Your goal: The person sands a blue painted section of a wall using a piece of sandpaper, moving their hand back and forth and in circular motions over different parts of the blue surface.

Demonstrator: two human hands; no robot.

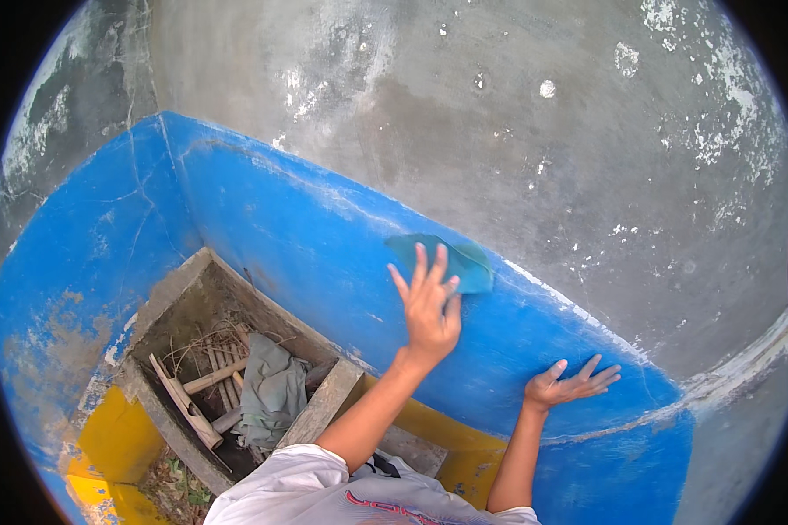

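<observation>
A thin blue-green sheet point(468, 267) lies against the blue-painted lower wall, close to the paint's upper edge. Its right side curls a little, and whether it is cloth or abrasive paper is unclear. My left hand point(431, 306) presses it to the wall with the fingers extended over it; the fingers are slightly blurred. Lower and to the right, my right hand point(573, 385) holds nothing. Its fingers and thumb are spread apart beside the blue wall point(587, 446); contact with the wall is hard to judge.
Below on the left stands a concrete trough point(171, 293) with wood pieces point(214, 376), dry twigs and a crumpled grey-green cloth point(273, 385). A concrete divider point(328, 398) is near my left forearm. Yellow-painted masonry point(118, 433) is underneath. The grey wall point(464, 131) above has flaking white patches.
</observation>
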